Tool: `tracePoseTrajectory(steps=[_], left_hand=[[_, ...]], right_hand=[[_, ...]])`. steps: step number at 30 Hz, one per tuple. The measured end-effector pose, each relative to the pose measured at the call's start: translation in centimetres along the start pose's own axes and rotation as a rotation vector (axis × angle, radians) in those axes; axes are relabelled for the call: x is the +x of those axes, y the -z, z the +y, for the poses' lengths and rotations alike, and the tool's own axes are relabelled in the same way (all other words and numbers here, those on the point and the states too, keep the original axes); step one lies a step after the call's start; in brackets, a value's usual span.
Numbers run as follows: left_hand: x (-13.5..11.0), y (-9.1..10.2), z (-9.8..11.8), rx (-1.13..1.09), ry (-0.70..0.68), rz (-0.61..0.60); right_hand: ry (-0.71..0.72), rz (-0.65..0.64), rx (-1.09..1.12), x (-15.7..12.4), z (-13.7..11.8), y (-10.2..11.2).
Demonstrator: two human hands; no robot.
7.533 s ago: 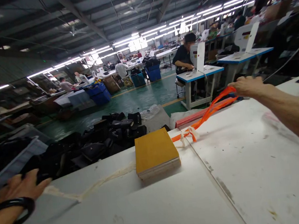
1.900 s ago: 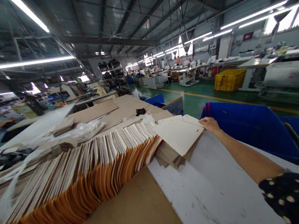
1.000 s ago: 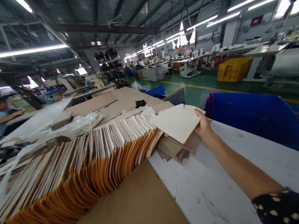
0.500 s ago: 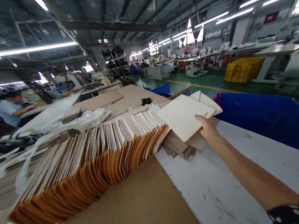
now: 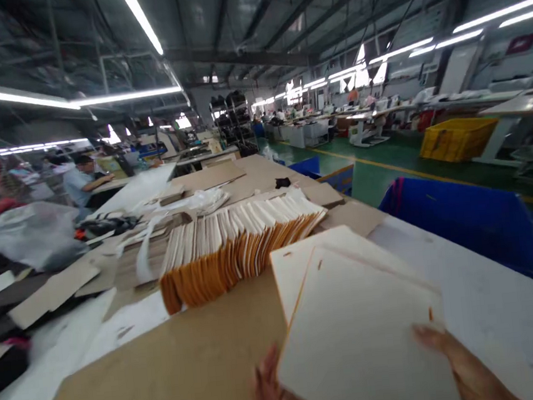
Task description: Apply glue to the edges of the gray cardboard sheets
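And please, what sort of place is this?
Probably a factory workshop: there is a long row of orange-edged panels, a yellow crate and, overhead, strip lights.

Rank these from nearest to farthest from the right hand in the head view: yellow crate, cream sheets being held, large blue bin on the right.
1. Cream sheets: in the right hand, with its thumb on top.
2. Blue bin: ahead, on the right side.
3. Yellow crate: farther back, beyond the blue bin.
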State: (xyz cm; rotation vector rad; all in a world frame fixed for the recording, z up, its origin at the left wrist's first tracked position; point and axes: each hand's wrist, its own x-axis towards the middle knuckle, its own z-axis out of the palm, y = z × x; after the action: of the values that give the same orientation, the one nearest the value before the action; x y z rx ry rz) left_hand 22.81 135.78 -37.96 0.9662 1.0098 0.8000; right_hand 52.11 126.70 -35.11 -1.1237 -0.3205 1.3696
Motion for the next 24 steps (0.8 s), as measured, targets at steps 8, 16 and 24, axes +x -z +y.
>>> tracePoseTrajectory(steps=[8, 16, 24], left_hand=[[-12.0, 4.6, -4.1, -0.39, 0.236, 0.355], [-16.2, 5.8, -6.2, -0.491, 0.186, 0.33], [-17.0, 7.2, -6.7, -0.532, 0.172, 0.193]], right_hand=[[-0.104, -0.084, -0.659, -7.2, 13.7, -1.5], [-0.019, -0.053, -1.179, -9.9, 12.9, 0.6], [-0.058, -0.392, -0.903, -7.6, 9.3, -1.7]])
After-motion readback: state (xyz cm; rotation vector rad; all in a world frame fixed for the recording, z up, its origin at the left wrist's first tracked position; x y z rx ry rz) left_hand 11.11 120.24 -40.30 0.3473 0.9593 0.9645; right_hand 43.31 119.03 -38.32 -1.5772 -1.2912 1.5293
